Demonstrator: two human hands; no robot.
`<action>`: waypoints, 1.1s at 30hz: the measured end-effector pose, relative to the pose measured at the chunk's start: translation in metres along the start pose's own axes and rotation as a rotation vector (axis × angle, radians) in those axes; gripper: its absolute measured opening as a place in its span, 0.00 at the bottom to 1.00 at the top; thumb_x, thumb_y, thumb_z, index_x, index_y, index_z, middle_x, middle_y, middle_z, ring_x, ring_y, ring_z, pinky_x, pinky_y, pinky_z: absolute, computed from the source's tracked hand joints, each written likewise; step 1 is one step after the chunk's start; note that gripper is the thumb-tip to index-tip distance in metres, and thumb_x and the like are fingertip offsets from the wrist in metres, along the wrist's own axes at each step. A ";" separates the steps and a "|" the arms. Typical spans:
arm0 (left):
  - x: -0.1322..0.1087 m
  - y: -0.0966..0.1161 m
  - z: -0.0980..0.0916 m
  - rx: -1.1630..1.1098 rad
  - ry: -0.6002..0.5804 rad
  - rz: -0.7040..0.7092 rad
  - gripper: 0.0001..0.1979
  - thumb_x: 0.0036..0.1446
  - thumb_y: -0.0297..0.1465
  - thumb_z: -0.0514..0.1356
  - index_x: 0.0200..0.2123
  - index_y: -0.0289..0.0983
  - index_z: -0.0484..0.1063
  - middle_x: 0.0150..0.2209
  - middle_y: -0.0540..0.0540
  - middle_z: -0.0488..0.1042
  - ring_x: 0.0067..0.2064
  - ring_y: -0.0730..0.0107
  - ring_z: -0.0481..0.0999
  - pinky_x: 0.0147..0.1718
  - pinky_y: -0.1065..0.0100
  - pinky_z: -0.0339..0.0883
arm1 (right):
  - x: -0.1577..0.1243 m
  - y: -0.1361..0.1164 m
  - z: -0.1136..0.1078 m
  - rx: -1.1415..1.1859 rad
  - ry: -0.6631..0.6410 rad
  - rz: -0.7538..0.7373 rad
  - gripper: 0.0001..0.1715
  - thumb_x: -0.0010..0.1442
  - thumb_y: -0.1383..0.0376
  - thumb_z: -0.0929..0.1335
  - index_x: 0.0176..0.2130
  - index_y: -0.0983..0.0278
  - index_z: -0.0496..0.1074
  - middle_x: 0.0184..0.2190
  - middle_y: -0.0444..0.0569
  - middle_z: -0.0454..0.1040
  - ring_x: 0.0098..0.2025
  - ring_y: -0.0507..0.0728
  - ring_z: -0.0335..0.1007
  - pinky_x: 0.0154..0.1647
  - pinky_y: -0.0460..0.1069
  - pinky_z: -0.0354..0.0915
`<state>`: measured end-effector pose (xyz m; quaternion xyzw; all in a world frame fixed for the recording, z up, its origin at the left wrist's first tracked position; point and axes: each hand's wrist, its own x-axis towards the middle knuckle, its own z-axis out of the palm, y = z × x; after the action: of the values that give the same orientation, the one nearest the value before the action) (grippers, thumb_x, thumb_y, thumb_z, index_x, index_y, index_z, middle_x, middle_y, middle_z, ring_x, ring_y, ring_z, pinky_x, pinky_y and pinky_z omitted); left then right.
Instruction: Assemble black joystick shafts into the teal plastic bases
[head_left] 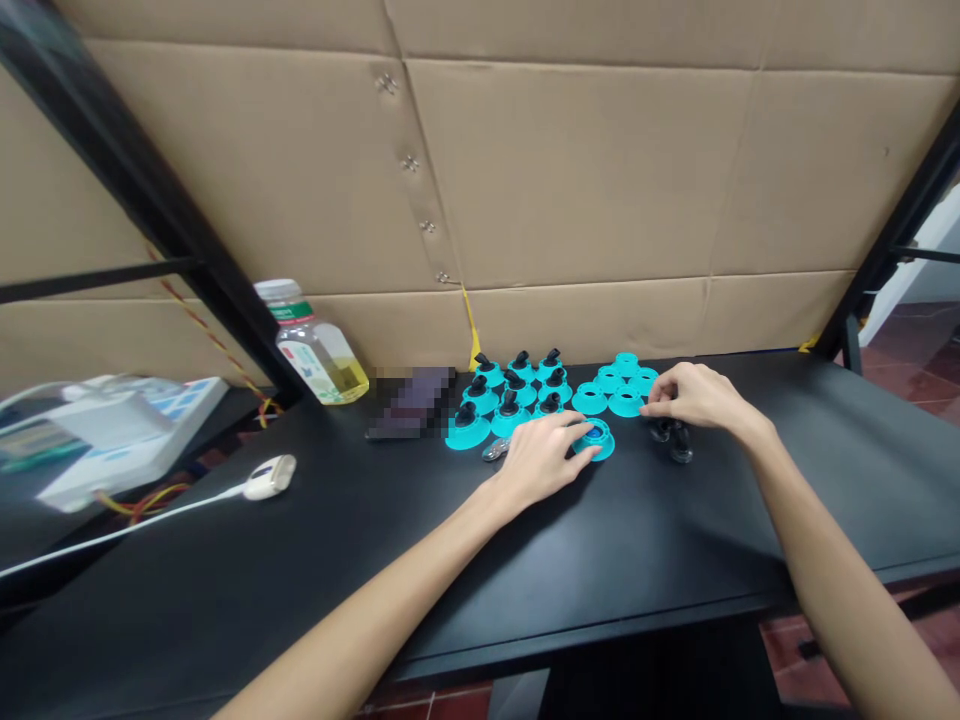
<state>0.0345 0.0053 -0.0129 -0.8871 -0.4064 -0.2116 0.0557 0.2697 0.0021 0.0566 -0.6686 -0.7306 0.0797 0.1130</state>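
My left hand (541,452) rests low over the black table, thumb and fingers closed round the rim of a turquoise flared round piece (602,440) with a blue centre. To its right, my right hand (696,396) has its fingertips pinched together, and whatever may be between them is hidden. Below those fingers lie small glossy black parts (680,443), partly covered by the hand. Several turquoise pieces with black knobs (515,384) stand in rows beyond my left hand. Open-topped turquoise pieces (626,402) without knobs are grouped just left of my right fingertips.
A small silvery object (495,450) lies beside my left wrist. Further left are a dark, pixelated flat object (412,403), a bottle of yellow liquid (319,350), a white cable with a plug (270,477) and a power strip (142,445). A cardboard wall (585,180) closes the back.
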 end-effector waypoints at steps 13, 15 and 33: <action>0.001 0.002 -0.002 -0.055 -0.043 -0.040 0.15 0.61 0.40 0.56 0.47 0.43 0.77 0.51 0.50 0.76 0.46 0.62 0.77 0.33 0.68 0.68 | -0.009 -0.014 0.003 -0.317 -0.081 -0.028 0.06 0.49 0.60 0.72 0.30 0.58 0.78 0.30 0.45 0.77 0.32 0.54 0.70 0.26 0.47 0.49; 0.001 0.002 -0.003 -0.088 -0.037 -0.062 0.15 0.61 0.40 0.57 0.48 0.43 0.76 0.50 0.50 0.76 0.45 0.64 0.77 0.33 0.69 0.67 | -0.010 -0.017 0.004 -0.312 -0.068 -0.066 0.06 0.51 0.62 0.71 0.32 0.58 0.78 0.31 0.46 0.77 0.33 0.55 0.70 0.26 0.46 0.49; -0.001 0.014 -0.005 -0.227 -0.086 -0.280 0.38 0.54 0.47 0.61 0.64 0.37 0.58 0.28 0.50 0.79 0.34 0.60 0.79 0.28 0.68 0.61 | -0.011 -0.040 0.019 0.083 0.068 -0.288 0.10 0.54 0.63 0.68 0.37 0.56 0.78 0.33 0.41 0.78 0.31 0.51 0.68 0.30 0.45 0.55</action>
<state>0.0431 -0.0058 -0.0076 -0.8307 -0.5013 -0.2238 -0.0921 0.2273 -0.0119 0.0485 -0.5541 -0.8107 0.0700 0.1756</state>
